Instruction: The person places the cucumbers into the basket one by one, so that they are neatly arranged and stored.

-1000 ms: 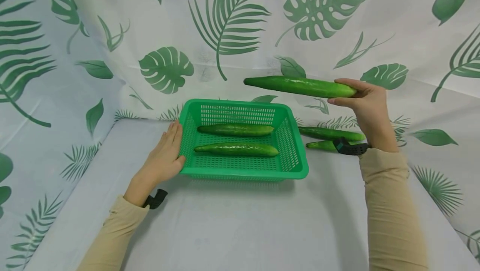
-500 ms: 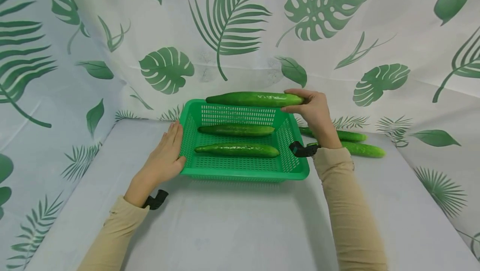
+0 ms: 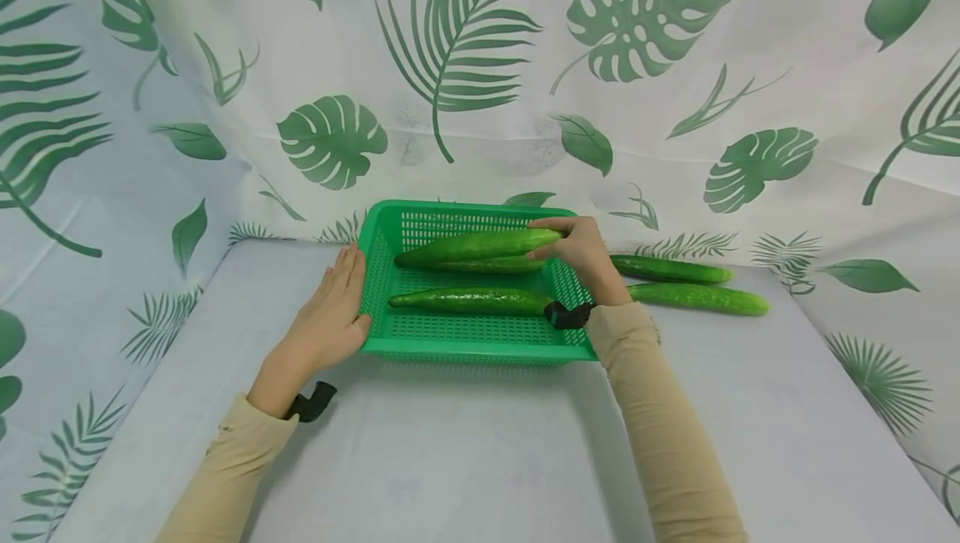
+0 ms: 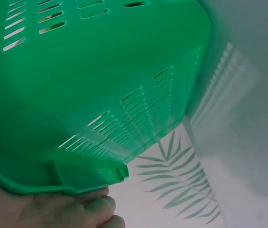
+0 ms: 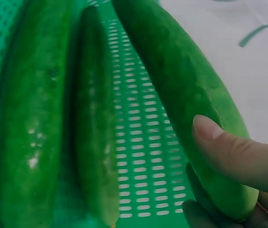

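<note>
Leaf-print cloth draped behind and beside both hands, covering the table under them too. Green slotted basket between the two hands, flat on the table. Left hand pressed flat against the basket's left wall, fingers straight, gripping nothing; in the left wrist view fingertips seen just under the basket rim. Right hand at the basket's right end, thumb and fingers curled round the held cucumber, pinching its right end. Held cucumber lying lengthwise over the basket's far half, sloping down away from the right hand, just above or on the far basket cucumber; contact not clear. In the right wrist view thumb pressed on the held cucumber, two more cucumbers beside it on the basket floor. Near basket cucumber just left of the right wrist. Two loose cucumbers on the table right of the right hand: far one, near one, side by side. Beige sleeves on both arms, black wrist strap at the right cuff.
</note>
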Demonstrator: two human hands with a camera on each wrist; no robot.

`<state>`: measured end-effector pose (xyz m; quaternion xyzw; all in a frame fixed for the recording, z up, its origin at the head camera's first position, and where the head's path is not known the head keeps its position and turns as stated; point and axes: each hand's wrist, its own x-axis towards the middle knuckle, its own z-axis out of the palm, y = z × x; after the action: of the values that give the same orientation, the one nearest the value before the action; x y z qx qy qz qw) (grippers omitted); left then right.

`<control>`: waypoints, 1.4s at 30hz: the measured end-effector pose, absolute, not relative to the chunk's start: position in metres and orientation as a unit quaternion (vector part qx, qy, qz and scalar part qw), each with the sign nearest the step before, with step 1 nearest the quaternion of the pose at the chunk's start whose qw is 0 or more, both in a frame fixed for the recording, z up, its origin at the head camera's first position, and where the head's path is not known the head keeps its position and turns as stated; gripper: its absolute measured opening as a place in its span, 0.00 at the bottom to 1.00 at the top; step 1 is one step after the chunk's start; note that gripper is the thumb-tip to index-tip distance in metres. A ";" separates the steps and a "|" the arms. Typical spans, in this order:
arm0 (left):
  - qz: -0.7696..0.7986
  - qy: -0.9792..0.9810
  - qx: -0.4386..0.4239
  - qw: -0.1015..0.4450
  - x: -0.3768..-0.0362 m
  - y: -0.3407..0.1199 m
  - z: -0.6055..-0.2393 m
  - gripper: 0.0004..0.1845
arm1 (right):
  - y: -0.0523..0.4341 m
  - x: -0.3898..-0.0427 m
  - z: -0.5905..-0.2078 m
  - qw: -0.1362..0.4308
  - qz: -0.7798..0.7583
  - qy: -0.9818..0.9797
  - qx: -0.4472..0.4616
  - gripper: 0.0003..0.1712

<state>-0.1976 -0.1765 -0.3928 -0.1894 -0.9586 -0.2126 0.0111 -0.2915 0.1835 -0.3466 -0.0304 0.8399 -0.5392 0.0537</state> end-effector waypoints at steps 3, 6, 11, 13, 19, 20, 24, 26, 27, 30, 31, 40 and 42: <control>-0.210 -0.959 -0.189 0.009 -0.197 -0.176 -0.393 0.43 | 0.180 -0.292 -0.351 0.063 -0.532 0.844 -0.025 0.31; -0.209 -0.959 -0.189 0.008 -0.197 -0.177 -0.392 0.43 | 0.177 -0.293 -0.355 0.064 -0.519 0.852 -0.023 0.31; -0.211 -0.959 -0.191 0.012 -0.197 -0.176 -0.392 0.43 | 0.175 -0.294 -0.361 0.065 -0.486 0.872 -0.017 0.31; -0.211 -0.959 -0.191 0.013 -0.197 -0.176 -0.393 0.43 | 0.174 -0.294 -0.363 0.068 -0.472 0.879 -0.014 0.31; -0.209 -0.959 -0.192 0.014 -0.197 -0.176 -0.393 0.43 | 0.175 -0.294 -0.365 0.089 -0.447 0.890 -0.016 0.29; -0.209 -0.959 -0.192 0.014 -0.197 -0.176 -0.393 0.43 | 0.175 -0.294 -0.365 0.096 -0.443 0.891 -0.016 0.29; -0.208 -0.959 -0.190 0.011 -0.197 -0.176 -0.392 0.43 | 0.174 -0.294 -0.365 0.128 -0.416 0.900 -0.010 0.28; -0.208 -0.960 -0.189 0.010 -0.197 -0.175 -0.392 0.43 | 0.174 -0.294 -0.366 0.142 -0.393 0.908 -0.003 0.27; -0.209 -0.959 -0.189 0.009 -0.197 -0.175 -0.392 0.43 | 0.173 -0.294 -0.366 0.147 -0.381 0.913 0.000 0.27; -0.212 -0.959 -0.188 0.009 -0.197 -0.175 -0.391 0.43 | 0.173 -0.295 -0.367 0.159 -0.354 0.922 0.005 0.26; -0.212 -0.959 -0.188 0.009 -0.197 -0.176 -0.392 0.43 | 0.173 -0.296 -0.367 0.162 -0.348 0.923 0.007 0.26; -0.214 -0.958 -0.191 0.008 -0.196 -0.176 -0.391 0.43 | 0.175 -0.295 -0.363 0.159 -0.363 0.918 -0.006 0.26; -0.213 -0.958 -0.191 0.007 -0.196 -0.177 -0.391 0.43 | 0.174 -0.293 -0.359 0.156 -0.372 0.915 -0.012 0.26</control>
<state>-0.1963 -0.1770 -0.3913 -0.1910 -0.9581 -0.2133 0.0070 -0.2928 0.1742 -0.3594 -0.0122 0.9149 -0.3721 0.1560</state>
